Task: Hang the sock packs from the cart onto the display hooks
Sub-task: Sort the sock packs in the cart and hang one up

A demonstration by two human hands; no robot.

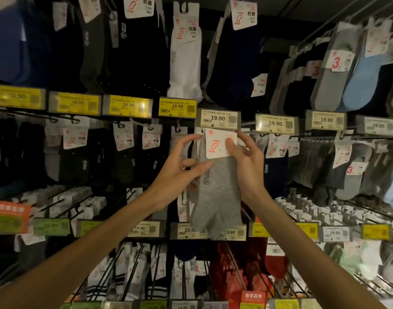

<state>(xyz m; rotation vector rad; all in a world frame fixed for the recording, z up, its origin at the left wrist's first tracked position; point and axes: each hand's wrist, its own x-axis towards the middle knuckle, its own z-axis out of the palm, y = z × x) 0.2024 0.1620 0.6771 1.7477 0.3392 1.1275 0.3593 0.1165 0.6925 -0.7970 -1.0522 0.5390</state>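
Right hand pinches the grey sock pack by its header card, left hand's spread fingers touching its edge; missing the hook (hidden above the fingers) could drop it.

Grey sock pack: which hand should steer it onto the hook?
Probably right hand: its grip pinches the grey sock pack's header card below the 19.90 price tag; left hand only steadies the sock body lower.
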